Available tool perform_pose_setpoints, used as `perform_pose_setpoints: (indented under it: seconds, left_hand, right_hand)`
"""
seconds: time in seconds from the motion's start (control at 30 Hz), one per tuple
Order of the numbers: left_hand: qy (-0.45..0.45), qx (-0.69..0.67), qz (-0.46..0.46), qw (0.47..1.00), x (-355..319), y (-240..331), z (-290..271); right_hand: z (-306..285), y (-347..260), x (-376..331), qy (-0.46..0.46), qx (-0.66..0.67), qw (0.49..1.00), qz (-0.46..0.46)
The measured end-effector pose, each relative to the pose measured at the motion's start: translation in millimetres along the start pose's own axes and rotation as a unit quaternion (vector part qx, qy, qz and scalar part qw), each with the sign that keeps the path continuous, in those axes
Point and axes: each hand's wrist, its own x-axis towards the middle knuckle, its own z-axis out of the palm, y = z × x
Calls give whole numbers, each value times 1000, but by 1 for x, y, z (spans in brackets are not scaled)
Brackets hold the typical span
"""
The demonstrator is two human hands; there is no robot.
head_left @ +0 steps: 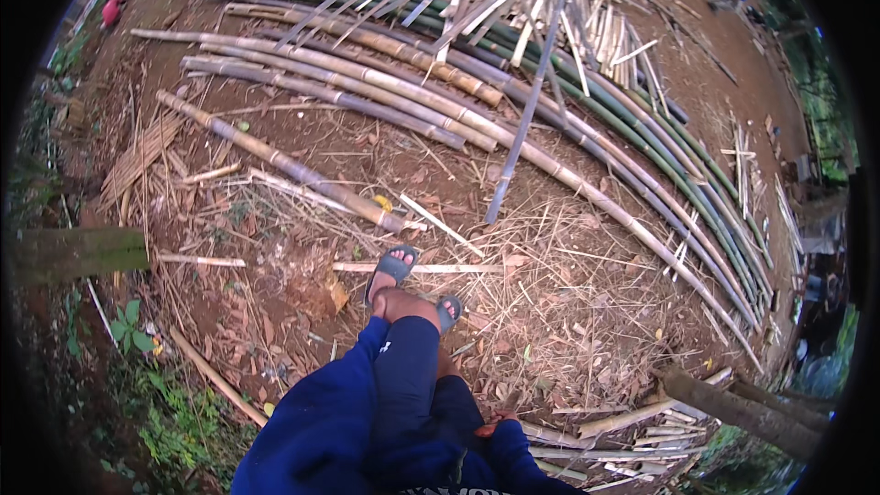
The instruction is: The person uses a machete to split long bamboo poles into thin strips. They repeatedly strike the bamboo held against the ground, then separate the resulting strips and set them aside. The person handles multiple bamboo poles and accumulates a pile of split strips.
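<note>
My left hand (379, 304) rests against my bent knee, at the end of a blue sleeve; its fingers are too small and shaded to read. My right hand (498, 422) is low beside my thigh, its fingers closed, with a small dark shape at it that I cannot make out. My sandaled feet stand on brown ground strewn with bamboo scraps. Just ahead of them lies a thin split strip (440, 268). A short thick bamboo pole (293, 170) slants down toward my left foot.
Long bamboo poles (550, 165) lie in a curved stack across the far side, with split slats (495, 0) heaped on top. Cut pieces (660, 445) are piled at the lower right near a wooden post (742, 408). Another post (78, 252) stands at left.
</note>
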Motion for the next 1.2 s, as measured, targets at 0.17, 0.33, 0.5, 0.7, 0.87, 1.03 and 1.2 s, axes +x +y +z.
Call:
perform_pose_setpoints:
  seconds: [0.17, 0.33, 0.5, 0.7, 0.87, 1.03, 1.2]
  left_hand:
    - [40, -63, -17, 997, 24, 4, 20]
    - [64, -97, -31, 993, 37, -13, 22]
    - [82, -109, -72, 988, 0, -68, 26]
    - [45, -67, -91, 993, -23, -135, 48]
    - [94, 25, 68, 993, 82, -125, 38]
    - [328, 152, 262, 895, 280, -45, 39]
    - [467, 235, 296, 799, 344, -10, 39]
  right_hand:
    - [26, -16, -42, 32, -40, 999, -6]
    - [91, -34, -45, 67, -57, 990, -113]
    - [153, -51, 29, -15, -102, 989, -102]
    - [247, -131, 144, 93, -126, 982, -103]
    - [309, -202, 180, 84, -36, 984, -152]
    - [348, -259, 210, 3, -56, 982, -179]
    - [393, -285, 189, -46, 22, 978, -201]
